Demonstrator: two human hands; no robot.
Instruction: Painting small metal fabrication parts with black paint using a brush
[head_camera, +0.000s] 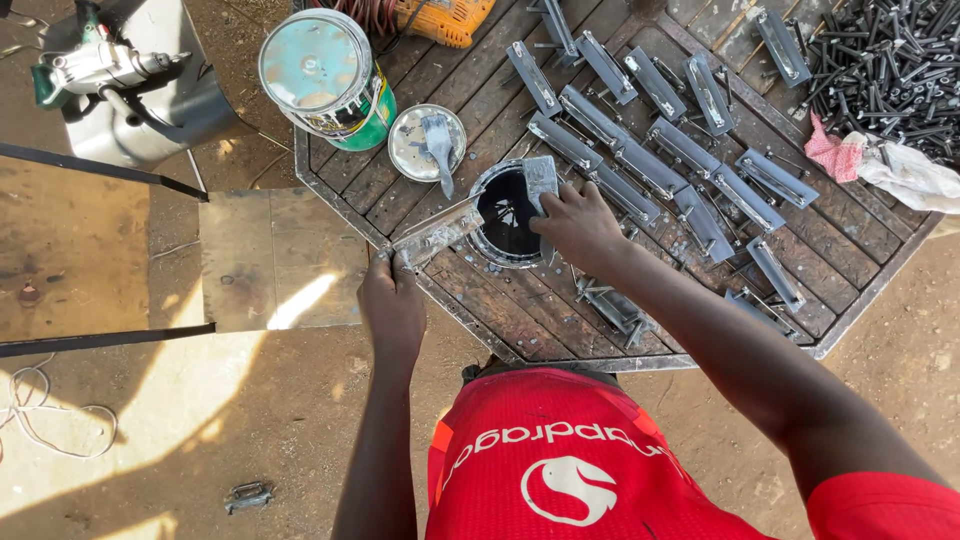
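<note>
An open paint tin (508, 212) of dark paint stood near the front edge of the wooden slatted table (470, 125). The right hand (578, 228) gripped a paintbrush (541, 181), its silver-coated bristles over the tin's rim. The left hand (392, 305), arm stretched forward, pinched the lower end of a silver-painted metal bracket (437, 236) tilted against the tin's left side. Behind stood a bigger closed can (328, 76) with a green label, beside a loose lid (427, 141) holding another brush (440, 150). Rows of painted brackets (660, 150) lay to the right.
</note>
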